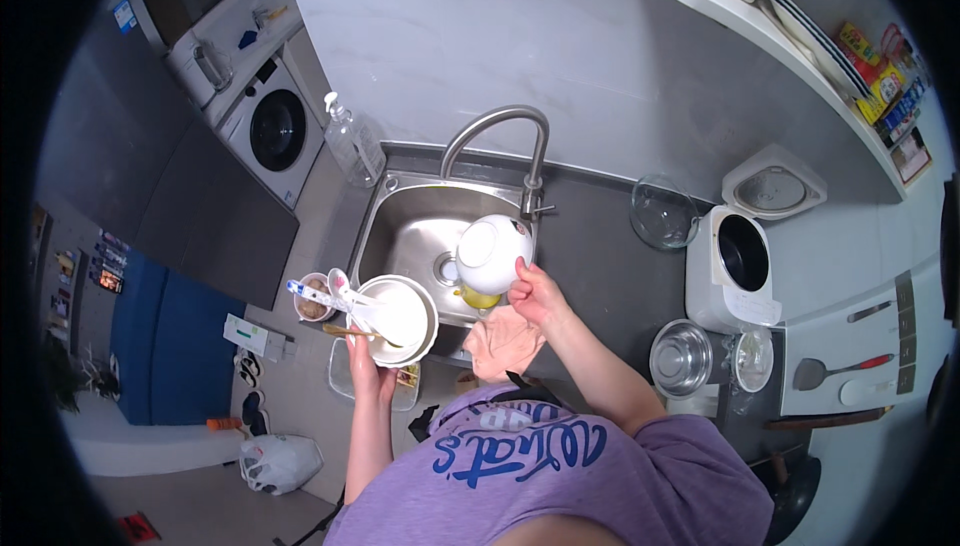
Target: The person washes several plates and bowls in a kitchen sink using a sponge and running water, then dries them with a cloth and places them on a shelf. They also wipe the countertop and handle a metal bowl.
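My left hand (369, 373) grips a stack of white bowls (426, 321) from below, left of the sink's front edge. Inside the stack rest white ceramic spoons (322, 294), one with a blue patterned handle, and a brown spoon (349, 330). In my right hand (534, 292) is a white bowl (491, 253), tipped so its base faces up, over the right side of the stainless steel sink (409, 227). Something yellow (480, 298) shows below that bowl, mostly hidden. A peach cloth (504, 343) drapes over the counter's front edge beneath my right wrist.
A curved faucet (495, 116) rises behind the sink, beside a clear pump bottle (354, 142). On the right stand an opened rice cooker (727, 276), a glass bowl (664, 212) and a steel basin (680, 358). A small tub (311, 309) sits at the left counter edge.
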`<state>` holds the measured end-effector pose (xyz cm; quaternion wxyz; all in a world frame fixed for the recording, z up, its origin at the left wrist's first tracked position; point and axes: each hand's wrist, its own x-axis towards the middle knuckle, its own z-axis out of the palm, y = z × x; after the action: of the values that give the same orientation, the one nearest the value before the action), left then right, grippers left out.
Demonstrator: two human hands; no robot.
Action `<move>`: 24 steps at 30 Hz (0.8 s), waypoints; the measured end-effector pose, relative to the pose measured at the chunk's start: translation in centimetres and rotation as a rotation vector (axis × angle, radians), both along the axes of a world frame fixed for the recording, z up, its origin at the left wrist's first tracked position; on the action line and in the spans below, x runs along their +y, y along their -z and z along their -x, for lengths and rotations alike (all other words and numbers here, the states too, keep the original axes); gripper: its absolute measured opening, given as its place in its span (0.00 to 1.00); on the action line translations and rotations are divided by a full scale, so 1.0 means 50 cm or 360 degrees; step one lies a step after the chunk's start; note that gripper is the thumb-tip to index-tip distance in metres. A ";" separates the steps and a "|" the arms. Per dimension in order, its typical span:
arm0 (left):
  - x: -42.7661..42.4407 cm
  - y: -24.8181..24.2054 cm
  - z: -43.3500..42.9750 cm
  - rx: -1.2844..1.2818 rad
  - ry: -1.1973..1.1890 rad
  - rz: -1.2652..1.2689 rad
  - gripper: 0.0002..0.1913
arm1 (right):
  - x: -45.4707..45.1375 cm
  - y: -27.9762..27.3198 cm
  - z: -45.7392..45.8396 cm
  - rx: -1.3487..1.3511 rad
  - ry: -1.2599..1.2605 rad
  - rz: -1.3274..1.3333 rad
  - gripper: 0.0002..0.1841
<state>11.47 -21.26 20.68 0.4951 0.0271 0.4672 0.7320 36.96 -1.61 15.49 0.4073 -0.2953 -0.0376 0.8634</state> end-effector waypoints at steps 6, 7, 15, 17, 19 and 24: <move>-0.027 0.038 0.048 0.0007 -0.0002 -0.0114 0.27 | -0.022 -0.021 0.011 0.0181 0.0039 0.0104 0.05; -0.027 0.048 0.056 0.0003 0.0043 -0.0183 0.26 | -0.022 -0.024 0.009 0.0157 0.0084 0.0151 0.05; 0.009 0.078 0.073 -0.0094 0.0178 -0.0089 0.32 | -0.046 -0.036 -0.018 -0.0199 -0.0124 -0.0269 0.06; 0.022 0.070 0.069 -0.0099 0.0206 -0.0002 0.33 | -0.064 -0.063 -0.025 -0.0425 -0.0141 -0.0272 0.06; 0.039 0.060 0.056 -0.0123 0.0277 -0.0052 0.33 | -0.070 -0.122 -0.039 -0.0650 -0.0181 -0.0084 0.06; 0.066 0.046 0.021 0.0007 0.0285 0.0013 0.36 | -0.159 -0.411 -0.201 -0.1460 -0.0537 -0.1333 0.08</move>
<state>10.42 -17.94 18.36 0.5577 0.0686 0.4669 0.6828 47.00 -9.58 36.03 0.2893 -0.4404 -0.5878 0.6138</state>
